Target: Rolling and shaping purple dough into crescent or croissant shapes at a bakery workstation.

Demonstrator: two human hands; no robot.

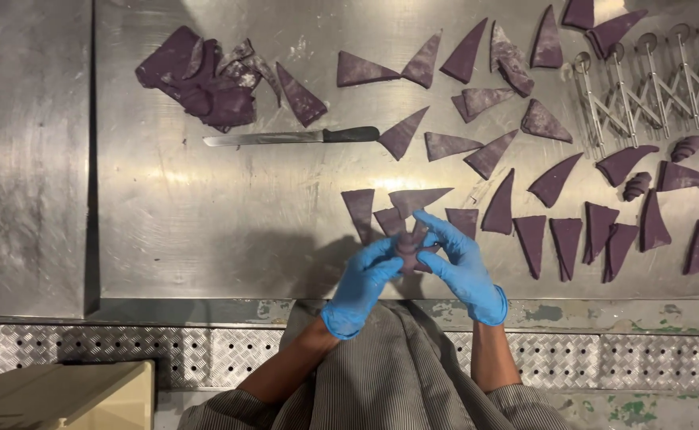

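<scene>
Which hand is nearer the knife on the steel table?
Left. The left hand is below the knife, roughly under its black handle end. The right hand is farther off, below and to the right. Both hold a purple dough piece between them.

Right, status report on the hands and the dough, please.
Both blue-gloved hands, left and right, shut on a rolled purple dough piece. Purple dough triangles lie close alongside. Long steel knife well apart.

knife [294, 137] behind hands' dough piece [408, 253], multi-wheel cutter [652, 84] perhaps far right

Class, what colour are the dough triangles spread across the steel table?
Dark purple dough triangles, dusted with pale flour in places; the head view shows it.
</scene>
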